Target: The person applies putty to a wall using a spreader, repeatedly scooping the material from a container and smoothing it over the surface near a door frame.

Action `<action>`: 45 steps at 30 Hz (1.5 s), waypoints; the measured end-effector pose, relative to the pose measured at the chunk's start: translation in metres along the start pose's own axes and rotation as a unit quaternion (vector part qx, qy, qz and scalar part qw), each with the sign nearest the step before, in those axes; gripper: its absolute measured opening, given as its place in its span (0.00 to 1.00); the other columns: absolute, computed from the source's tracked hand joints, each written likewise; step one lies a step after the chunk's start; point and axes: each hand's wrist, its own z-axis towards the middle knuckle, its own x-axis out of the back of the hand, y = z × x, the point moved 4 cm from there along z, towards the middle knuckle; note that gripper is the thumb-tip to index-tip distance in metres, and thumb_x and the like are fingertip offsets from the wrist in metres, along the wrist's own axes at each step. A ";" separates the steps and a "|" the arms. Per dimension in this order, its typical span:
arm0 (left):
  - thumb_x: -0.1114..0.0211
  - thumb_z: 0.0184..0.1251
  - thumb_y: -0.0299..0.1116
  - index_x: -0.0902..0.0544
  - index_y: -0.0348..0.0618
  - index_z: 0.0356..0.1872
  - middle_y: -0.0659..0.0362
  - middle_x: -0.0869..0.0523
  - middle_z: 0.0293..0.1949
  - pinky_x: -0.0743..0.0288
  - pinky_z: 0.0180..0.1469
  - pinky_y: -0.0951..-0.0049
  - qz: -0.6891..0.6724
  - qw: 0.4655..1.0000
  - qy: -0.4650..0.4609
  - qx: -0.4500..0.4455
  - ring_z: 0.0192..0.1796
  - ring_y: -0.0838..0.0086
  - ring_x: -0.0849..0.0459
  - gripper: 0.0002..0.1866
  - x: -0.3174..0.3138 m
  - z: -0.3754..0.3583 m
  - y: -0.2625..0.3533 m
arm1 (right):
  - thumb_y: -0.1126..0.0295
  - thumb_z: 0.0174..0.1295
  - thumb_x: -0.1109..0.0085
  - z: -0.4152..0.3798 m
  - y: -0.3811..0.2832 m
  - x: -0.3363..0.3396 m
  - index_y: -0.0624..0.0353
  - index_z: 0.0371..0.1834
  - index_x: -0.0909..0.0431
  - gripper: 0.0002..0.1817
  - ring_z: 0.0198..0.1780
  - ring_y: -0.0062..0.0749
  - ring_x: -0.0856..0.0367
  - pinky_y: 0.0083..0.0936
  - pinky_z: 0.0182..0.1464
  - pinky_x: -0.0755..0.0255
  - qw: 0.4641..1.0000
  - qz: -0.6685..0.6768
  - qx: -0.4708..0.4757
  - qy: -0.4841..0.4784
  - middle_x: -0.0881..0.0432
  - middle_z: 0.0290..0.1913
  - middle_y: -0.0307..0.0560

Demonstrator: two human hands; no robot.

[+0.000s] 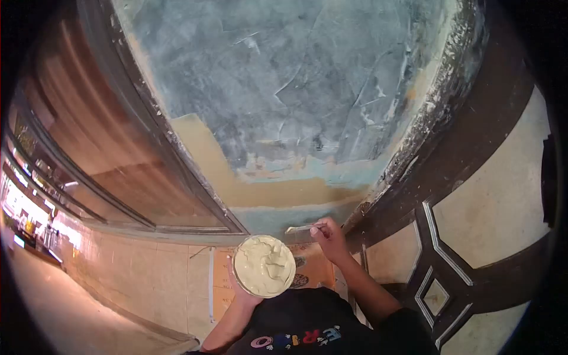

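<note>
My left hand [242, 292] is wrapped round a round tub [264, 266] and holds it up in front of my body. Pale yellow paste [260, 258] fills the tub, its surface smeared and dented. Between the closed fingers of my right hand [329, 239] is a thin, flat putty knife [303, 228], pointing left with pale paste at its tip. The knife is above and to the right of the tub, apart from it. Behind both hands stands a patchy blue-grey wall [284, 77], with an ochre band [272, 192] and pale streaks low down.
A brown framed panel [124, 160] runs along the left. At the right is a dark door [441, 236] with cream panels. Below, an orange printed sheet [322, 269] lies on the tiled floor [148, 266]. Paint-flecked trim [429, 112] edges the wall.
</note>
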 end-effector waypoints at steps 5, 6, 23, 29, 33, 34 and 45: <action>0.61 0.66 0.68 0.35 0.51 0.69 0.52 0.31 0.67 0.39 0.66 0.44 0.036 0.999 0.014 0.004 0.66 0.51 0.31 0.39 -0.006 0.005 0.001 | 0.55 0.70 0.49 -0.027 0.142 0.027 0.57 0.42 0.29 0.15 0.18 0.23 0.30 0.19 0.19 0.35 0.911 0.144 -0.373 0.102 0.24 0.29 0.42; 0.62 0.66 0.68 0.35 0.51 0.69 0.52 0.31 0.67 0.38 0.66 0.44 0.075 0.997 0.006 -0.020 0.66 0.51 0.31 0.39 -0.006 0.005 0.002 | 0.55 0.70 0.49 -0.043 0.170 0.033 0.57 0.42 0.29 0.15 0.18 0.23 0.30 0.19 0.19 0.35 0.909 0.148 -0.372 0.115 0.24 0.29 0.42; 0.67 0.71 0.62 0.39 0.48 0.69 0.53 0.32 0.67 0.38 0.68 0.51 0.202 0.974 -0.026 -0.102 0.67 0.57 0.32 0.36 -0.001 0.017 0.009 | 0.45 0.65 0.45 0.052 0.201 0.081 0.48 0.45 0.28 0.19 0.18 0.28 0.23 0.22 0.18 0.28 0.871 0.252 -0.322 0.271 0.27 0.25 0.38; 0.66 0.72 0.61 0.44 0.48 0.72 0.53 0.35 0.69 0.41 0.70 0.51 0.352 0.920 -0.075 -0.158 0.68 0.57 0.34 0.35 0.008 0.018 0.012 | 0.45 0.64 0.46 0.050 0.232 0.095 0.51 0.42 0.29 0.21 0.21 0.33 0.18 0.26 0.21 0.23 0.869 0.172 -0.373 0.276 0.24 0.25 0.42; 0.67 0.73 0.61 0.44 0.48 0.71 0.54 0.37 0.70 0.43 0.71 0.51 0.224 0.964 -0.104 -0.101 0.69 0.58 0.34 0.35 -0.019 0.017 0.001 | 0.44 0.64 0.46 0.030 0.247 0.088 0.51 0.50 0.29 0.23 0.21 0.34 0.18 0.27 0.22 0.22 0.844 0.205 -0.416 0.268 0.24 0.26 0.43; 0.67 0.73 0.61 0.44 0.48 0.71 0.54 0.37 0.70 0.43 0.71 0.51 0.225 0.964 -0.103 -0.101 0.69 0.58 0.34 0.35 -0.017 0.017 0.001 | 0.45 0.65 0.47 0.031 0.244 0.086 0.51 0.58 0.30 0.26 0.22 0.33 0.19 0.26 0.22 0.23 0.840 0.241 -0.401 0.273 0.24 0.28 0.42; 0.67 0.65 0.70 0.38 0.54 0.70 0.54 0.37 0.71 0.45 0.70 0.46 0.214 0.975 -0.005 -0.061 0.70 0.54 0.37 0.41 0.003 0.030 -0.003 | 0.44 0.65 0.48 0.036 0.242 0.092 0.43 0.58 0.34 0.24 0.26 0.37 0.17 0.32 0.29 0.19 0.827 0.222 -0.442 0.267 0.25 0.30 0.43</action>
